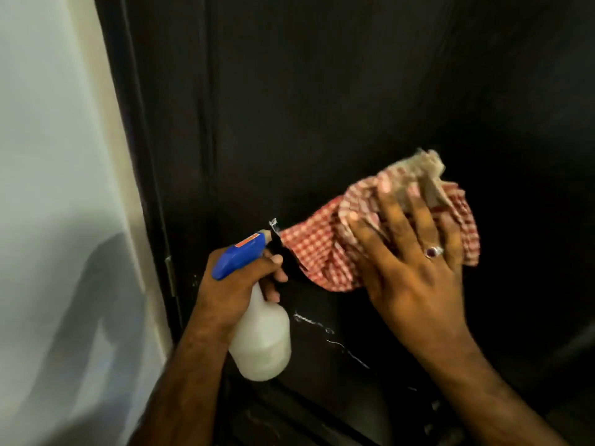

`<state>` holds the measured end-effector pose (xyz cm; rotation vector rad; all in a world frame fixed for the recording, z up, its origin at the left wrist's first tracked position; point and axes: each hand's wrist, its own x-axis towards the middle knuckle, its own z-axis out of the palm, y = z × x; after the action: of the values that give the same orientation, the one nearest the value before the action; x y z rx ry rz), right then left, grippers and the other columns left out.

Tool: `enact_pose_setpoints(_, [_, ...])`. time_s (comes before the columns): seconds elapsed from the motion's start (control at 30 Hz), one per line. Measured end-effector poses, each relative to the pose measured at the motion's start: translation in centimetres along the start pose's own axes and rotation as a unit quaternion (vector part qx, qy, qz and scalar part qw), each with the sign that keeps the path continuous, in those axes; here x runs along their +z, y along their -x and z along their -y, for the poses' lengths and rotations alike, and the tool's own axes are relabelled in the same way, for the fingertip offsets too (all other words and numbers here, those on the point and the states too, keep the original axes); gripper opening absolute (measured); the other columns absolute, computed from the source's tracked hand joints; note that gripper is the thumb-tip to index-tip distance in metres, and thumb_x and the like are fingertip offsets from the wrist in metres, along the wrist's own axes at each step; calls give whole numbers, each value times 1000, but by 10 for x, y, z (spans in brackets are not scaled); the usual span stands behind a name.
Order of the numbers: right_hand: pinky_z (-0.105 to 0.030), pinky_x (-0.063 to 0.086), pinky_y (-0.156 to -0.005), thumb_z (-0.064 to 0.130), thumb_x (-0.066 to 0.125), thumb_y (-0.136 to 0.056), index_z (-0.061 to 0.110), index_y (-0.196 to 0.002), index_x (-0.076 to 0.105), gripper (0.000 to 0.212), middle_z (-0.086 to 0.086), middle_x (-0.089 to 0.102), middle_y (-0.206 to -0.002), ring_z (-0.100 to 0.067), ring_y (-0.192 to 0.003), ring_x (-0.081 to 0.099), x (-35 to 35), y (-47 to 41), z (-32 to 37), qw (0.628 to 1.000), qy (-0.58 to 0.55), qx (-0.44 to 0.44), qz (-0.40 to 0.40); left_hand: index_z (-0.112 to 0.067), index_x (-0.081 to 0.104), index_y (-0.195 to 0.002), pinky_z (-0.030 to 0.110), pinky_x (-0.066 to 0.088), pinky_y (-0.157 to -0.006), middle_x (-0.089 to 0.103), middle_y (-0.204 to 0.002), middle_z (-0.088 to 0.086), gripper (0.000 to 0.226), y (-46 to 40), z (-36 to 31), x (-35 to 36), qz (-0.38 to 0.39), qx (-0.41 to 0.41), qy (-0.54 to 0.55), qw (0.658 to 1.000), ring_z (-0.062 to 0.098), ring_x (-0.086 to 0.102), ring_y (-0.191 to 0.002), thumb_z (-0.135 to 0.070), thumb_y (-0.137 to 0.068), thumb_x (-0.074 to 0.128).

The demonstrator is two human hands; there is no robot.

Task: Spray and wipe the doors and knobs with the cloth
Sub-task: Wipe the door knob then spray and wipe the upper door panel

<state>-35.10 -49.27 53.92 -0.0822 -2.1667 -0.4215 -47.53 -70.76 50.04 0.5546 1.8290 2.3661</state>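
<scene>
1. Right hand (415,262): fingers spread and straight, palm pressed flat onto the red-and-white checked cloth (325,252). A ring with a dark red stone (433,251) sits on one finger.
2. Cloth: bunched between the right hand and the dark door (322,107), about mid-height in the view. A beige folded portion protrudes above the fingertips; a checked corner trails left toward the sprayer nozzle. The cloth edges are blurred.
3. Left hand (238,284): fingers curled round the neck of the spray bottle (260,342), with one fingertip at the front of the trigger area.
4. Spray bottle: white translucent body, blue trigger head (240,254) with an orange label strip on top. The bottle is tilted, nozzle pointing up and right at the door, just beside the cloth's trailing corner.
5. Door surface: white streaks of liquid (314,321) lie below the cloth, to the right of the bottle body.
6. Door frame: a metal hinge (170,275) is visible on the left edge, just beside the left wrist.
7. Wall (58,156): pale, left of the frame, carrying a grey shadow in its lower part.
</scene>
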Motion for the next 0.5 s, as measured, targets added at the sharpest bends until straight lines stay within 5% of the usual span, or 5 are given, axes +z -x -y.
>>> enact_pose_setpoints(0.23, [-54, -3, -129, 41, 55, -90, 35, -160, 33, 74, -1, 6, -179, -35, -165, 3, -21, 66, -26, 996, 68, 50, 33, -7, 72, -74, 40, 58, -61, 70, -70, 23, 16, -2, 3, 6, 84, 7, 24, 996, 29, 55, -46, -21, -82, 74])
enact_pose_setpoints(0.37, [-53, 4, -129, 34, 65, -94, 38, -152, 55, 59, -6, 24, -175, -33, -164, 7, 5, 8, 13, 997, 33, 66, -10, -6, 77, -91, 41, 55, -63, 67, -67, 23, 16, -17, -3, 13, 76, 13, 42, 996, 30, 54, -47, -18, -82, 72])
enact_pose_setpoints(0.5, [-52, 6, -130, 34, 55, -102, 37, -155, 53, 54, -5, 28, -174, -31, -164, 11, 15, -50, 44, 999, 14, 47, -6, 1, 73, -76, 41, 54, -58, 64, -61, 22, 16, -26, -1, 17, 70, 27, 41, 996, 30, 53, -48, -12, -83, 69])
